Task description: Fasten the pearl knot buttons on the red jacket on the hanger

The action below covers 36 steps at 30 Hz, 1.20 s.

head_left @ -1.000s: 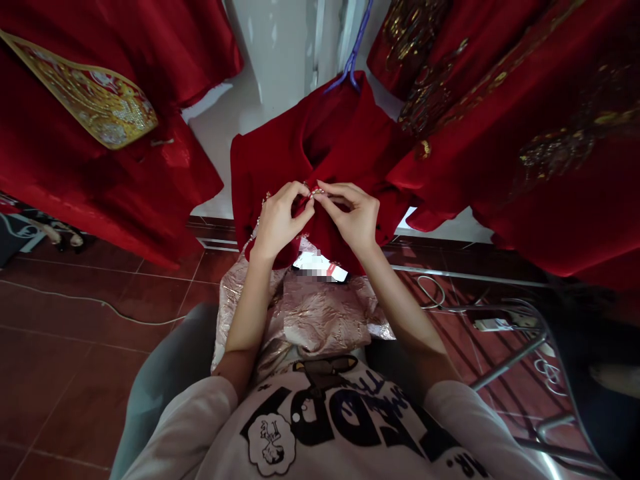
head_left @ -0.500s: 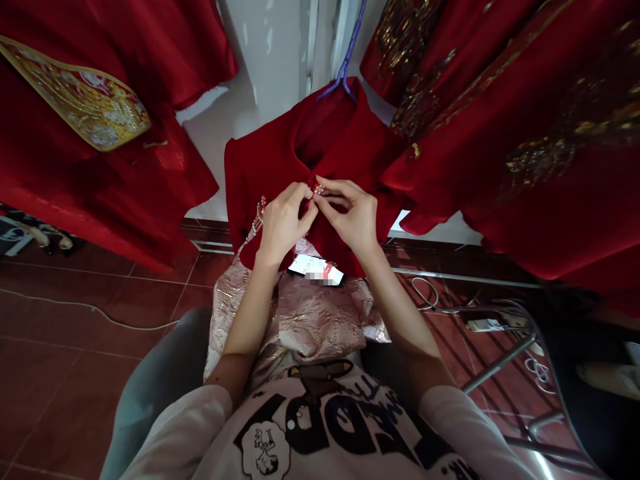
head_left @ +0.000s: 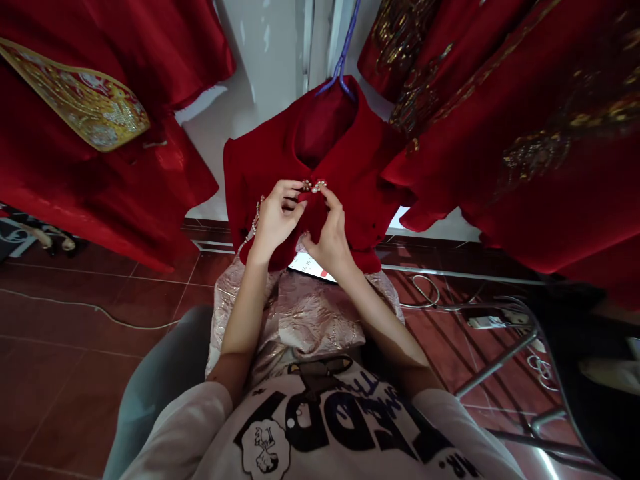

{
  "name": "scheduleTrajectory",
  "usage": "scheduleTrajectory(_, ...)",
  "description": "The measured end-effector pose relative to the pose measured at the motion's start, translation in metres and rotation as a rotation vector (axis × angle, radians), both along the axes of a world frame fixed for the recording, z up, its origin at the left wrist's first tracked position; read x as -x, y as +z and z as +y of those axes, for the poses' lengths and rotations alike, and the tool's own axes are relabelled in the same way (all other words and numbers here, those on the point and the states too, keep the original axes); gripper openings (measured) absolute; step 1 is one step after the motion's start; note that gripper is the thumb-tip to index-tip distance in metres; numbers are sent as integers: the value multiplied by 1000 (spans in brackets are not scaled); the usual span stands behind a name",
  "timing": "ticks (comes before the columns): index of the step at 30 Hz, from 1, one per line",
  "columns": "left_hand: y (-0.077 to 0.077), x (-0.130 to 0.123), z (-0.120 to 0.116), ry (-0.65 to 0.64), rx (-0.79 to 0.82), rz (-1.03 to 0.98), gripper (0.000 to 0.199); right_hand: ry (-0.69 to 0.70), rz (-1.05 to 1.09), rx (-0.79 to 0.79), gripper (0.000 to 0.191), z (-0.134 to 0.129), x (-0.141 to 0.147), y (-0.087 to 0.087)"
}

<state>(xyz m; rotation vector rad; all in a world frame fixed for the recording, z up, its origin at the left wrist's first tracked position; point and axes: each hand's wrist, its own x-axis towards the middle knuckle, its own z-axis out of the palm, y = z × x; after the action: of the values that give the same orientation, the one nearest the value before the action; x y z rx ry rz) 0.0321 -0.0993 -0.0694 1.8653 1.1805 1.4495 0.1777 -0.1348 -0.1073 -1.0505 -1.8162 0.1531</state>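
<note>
A red jacket [head_left: 267, 160] with an open neckline hangs in front of me on a purple hanger [head_left: 345, 63]. At the bottom of the neckline a jewelled clasp [head_left: 317, 187] with pearl-like beads joins the two front edges. The fingertips of my left hand [head_left: 276, 219] rest at the clasp's left side, the thumb apart below them. My right hand [head_left: 333, 235] touches its right side with the index finger, while the thumb is spread away lower down. Neither hand grips anything that I can see. A lit phone [head_left: 310, 267] lies below on pink brocade fabric [head_left: 320, 313] over my lap.
Red garments with gold embroidery hang at left [head_left: 165, 193] and right [head_left: 470, 147]. A metal-framed chair [head_left: 495, 367] stands at lower right, near a white power strip [head_left: 486, 323]. A cable [head_left: 115, 315] crosses the tiled floor at left.
Both hands have loosened from their pinch at the clasp. The right hand has dropped lower and left with its thumb spread, and the clasp now shows between the fingertips.
</note>
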Motion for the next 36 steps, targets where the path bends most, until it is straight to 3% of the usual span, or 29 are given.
scheduleTrajectory(4,-3,16,4,30,36,-20,33,-80,-127,47,85,11,4,-20)
scheduleTrajectory(8,-2,23,3,33,34,-15,30,-3,-245,102,73,34,-19,-38)
scheduleTrajectory(13,-1,15,-1,-77,60,-28,23,15,-101,11,61,54,-60,-44)
scheduleTrajectory(18,-20,5,3,-287,125,116,18,-16,212,42,53,60,-91,-28)
scheduleTrajectory(22,-41,2,15,-306,143,210,24,-27,324,93,22,52,-110,-2)
scheduleTrajectory(25,-50,-4,22,-311,182,140,28,54,287,150,24,39,-114,17)
scheduleTrajectory(28,-46,-11,20,-350,263,-21,20,162,190,258,29,24,-105,31)
scheduleTrajectory(31,-36,-15,14,-509,393,-113,35,302,101,387,46,13,-91,40)
scheduleTrajectory(33,-30,-13,10,-539,381,-72,38,367,58,449,52,7,-83,45)
scheduleTrajectory(36,-26,-5,9,-508,309,-26,28,363,38,465,46,-1,-76,51)
